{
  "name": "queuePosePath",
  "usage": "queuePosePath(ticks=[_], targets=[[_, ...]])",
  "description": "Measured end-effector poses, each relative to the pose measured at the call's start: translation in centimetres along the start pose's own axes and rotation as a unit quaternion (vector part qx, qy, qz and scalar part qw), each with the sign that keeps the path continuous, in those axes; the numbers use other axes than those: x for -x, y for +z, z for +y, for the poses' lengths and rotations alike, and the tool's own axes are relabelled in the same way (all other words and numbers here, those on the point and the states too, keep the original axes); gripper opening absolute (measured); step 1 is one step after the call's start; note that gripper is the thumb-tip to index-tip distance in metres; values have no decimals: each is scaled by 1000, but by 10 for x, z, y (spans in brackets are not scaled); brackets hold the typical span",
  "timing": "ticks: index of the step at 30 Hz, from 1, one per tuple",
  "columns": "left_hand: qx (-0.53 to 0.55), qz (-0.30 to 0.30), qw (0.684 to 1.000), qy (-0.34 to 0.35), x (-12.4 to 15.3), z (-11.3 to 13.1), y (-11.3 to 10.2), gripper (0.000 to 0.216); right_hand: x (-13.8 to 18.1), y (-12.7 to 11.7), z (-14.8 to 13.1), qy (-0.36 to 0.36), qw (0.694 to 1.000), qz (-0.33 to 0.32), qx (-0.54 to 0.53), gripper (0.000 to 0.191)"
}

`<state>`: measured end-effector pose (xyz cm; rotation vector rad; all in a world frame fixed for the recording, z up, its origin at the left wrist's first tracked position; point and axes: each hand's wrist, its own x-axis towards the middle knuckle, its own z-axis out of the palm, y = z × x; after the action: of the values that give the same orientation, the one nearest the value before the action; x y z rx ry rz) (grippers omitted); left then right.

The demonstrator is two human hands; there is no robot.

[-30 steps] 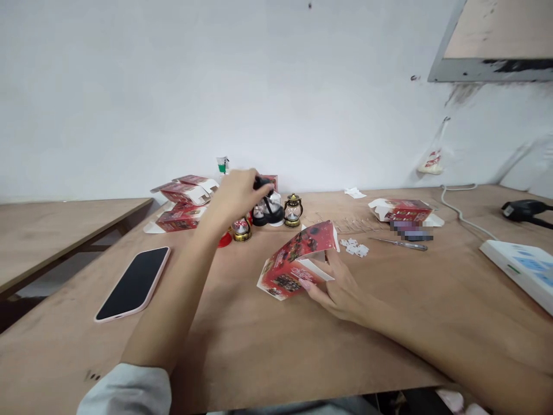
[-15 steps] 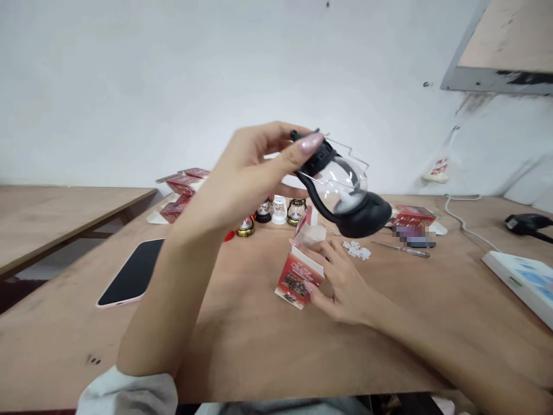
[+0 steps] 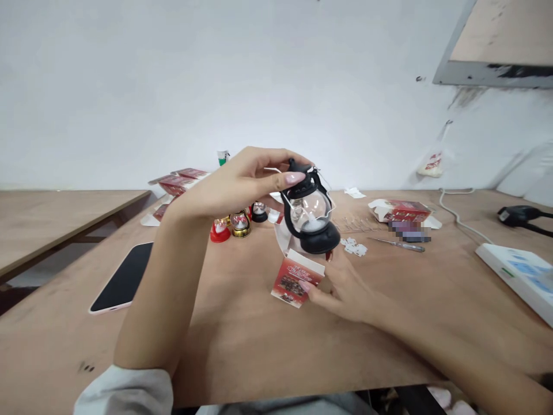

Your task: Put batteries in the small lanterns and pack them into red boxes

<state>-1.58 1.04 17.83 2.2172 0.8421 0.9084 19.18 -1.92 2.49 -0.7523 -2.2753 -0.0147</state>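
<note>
Your left hand [image 3: 254, 176] grips the black lantern [image 3: 318, 241] above the open box [image 3: 294, 281] your right hand [image 3: 345, 291] grips; this lantern is not yet inside, and other lanterns [image 3: 240, 225] stand unboxed.

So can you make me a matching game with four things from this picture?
1. nearest black lantern
2. nearest red box
3. phone
4. thin tool

A. on the left side of the table
B. held up by the left hand
C. beside the white pieces
D. held by the right hand

Pairs: 1-B, 2-D, 3-A, 4-C
</note>
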Motion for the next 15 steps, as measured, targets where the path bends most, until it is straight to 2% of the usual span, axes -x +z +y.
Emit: queuePosePath(ticks=[6, 12, 15], targets=[[-133, 3, 990, -38, 7, 8, -12, 29, 2, 6, 8, -4, 999, 24, -23, 34], [-232, -50, 971, 12, 3, -1, -9, 34, 8, 15, 15, -22, 999, 45, -5, 27], [-259, -64, 963, 23, 0, -7, -10, 36, 8, 16, 18, -21, 999, 31, 3, 27]])
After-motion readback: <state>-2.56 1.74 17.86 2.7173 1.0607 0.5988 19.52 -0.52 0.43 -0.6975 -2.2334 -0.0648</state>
